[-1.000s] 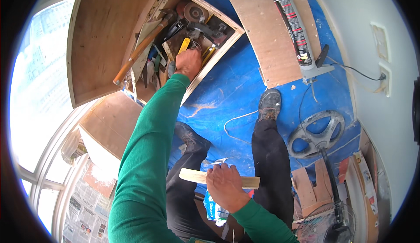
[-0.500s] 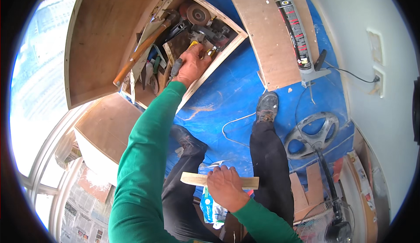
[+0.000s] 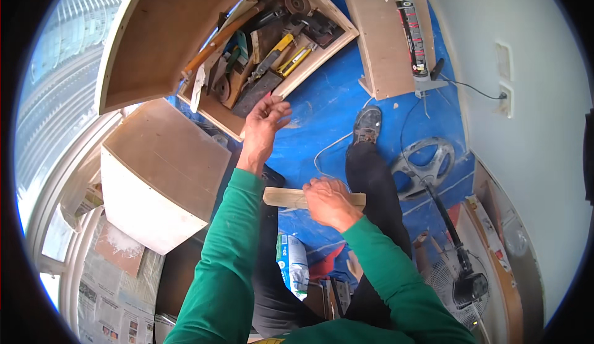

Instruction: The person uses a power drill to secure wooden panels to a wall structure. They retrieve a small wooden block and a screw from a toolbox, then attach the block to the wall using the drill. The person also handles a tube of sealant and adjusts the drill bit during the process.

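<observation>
My left hand [image 3: 263, 130] is over the near edge of an open wooden toolbox [image 3: 322, 59], its fingers curled together. A small reddish spot shows at the fingertips; whether it is something held is unclear. Just beyond the fingers lies a dark flat block [image 3: 257, 94] in the box. Further in are a yellow-handled tool [image 3: 275, 53], a yellow utility knife [image 3: 295, 61], a grinding disc [image 3: 297, 1] and a hammer with a wooden handle [image 3: 226, 33]. My right hand [image 3: 331, 201] grips a short wooden strip [image 3: 283, 197] from above, held level between my legs.
The box's lid [image 3: 154, 40] stands open at left. A pale wooden cabinet [image 3: 167, 164] is below it. A wooden box [image 3: 387, 34] bears a sealant tube [image 3: 413, 40]. A fan [image 3: 467, 288] with a wheel-shaped base [image 3: 427, 164] lies at right. Blue sheeting [image 3: 328, 115] covers the floor.
My left hand has drawn back from the tools inside the box to its near edge. My right hand has moved forward a little with the wooden strip. The view has shifted.
</observation>
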A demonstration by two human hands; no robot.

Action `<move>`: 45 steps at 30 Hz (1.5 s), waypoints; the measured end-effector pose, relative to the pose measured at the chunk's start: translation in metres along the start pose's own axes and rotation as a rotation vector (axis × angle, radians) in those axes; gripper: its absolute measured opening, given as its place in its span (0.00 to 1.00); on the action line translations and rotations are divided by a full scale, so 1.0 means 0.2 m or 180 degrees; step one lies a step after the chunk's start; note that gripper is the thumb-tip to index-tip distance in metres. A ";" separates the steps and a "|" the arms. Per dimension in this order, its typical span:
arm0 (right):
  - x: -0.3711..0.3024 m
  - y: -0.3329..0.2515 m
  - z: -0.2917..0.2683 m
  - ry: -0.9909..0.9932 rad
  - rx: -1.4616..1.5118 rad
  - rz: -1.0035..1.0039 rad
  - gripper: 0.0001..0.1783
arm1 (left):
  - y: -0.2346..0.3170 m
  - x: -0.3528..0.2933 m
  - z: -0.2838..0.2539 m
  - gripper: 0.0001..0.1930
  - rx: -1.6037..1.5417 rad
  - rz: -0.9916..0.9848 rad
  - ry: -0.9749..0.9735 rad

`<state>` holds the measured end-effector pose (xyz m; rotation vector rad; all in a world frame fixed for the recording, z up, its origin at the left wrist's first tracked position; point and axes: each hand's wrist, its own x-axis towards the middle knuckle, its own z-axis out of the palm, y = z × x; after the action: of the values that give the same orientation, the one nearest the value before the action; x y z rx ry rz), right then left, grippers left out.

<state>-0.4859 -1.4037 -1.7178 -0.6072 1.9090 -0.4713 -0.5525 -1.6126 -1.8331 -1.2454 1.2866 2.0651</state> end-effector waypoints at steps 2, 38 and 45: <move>-0.01 -0.03 0.04 -0.0182 -0.0069 0.0032 0.12 | -0.17 0.00 -0.11 0.19 0.0807 -0.0356 -0.0209; 0.42 -0.04 -0.44 0.1728 -0.0883 -0.0775 0.19 | 0.35 -0.96 -0.12 0.12 -0.0012 0.0396 0.0389; 0.90 0.01 -0.52 0.1722 -0.2060 -0.1315 0.20 | 0.41 -1.28 -0.24 0.11 -0.0364 0.0389 0.0614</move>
<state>-0.6438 -1.5054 -1.8086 -1.4292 2.4746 -0.2771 -0.4556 -1.6662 -1.5842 -1.4817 1.3759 2.1742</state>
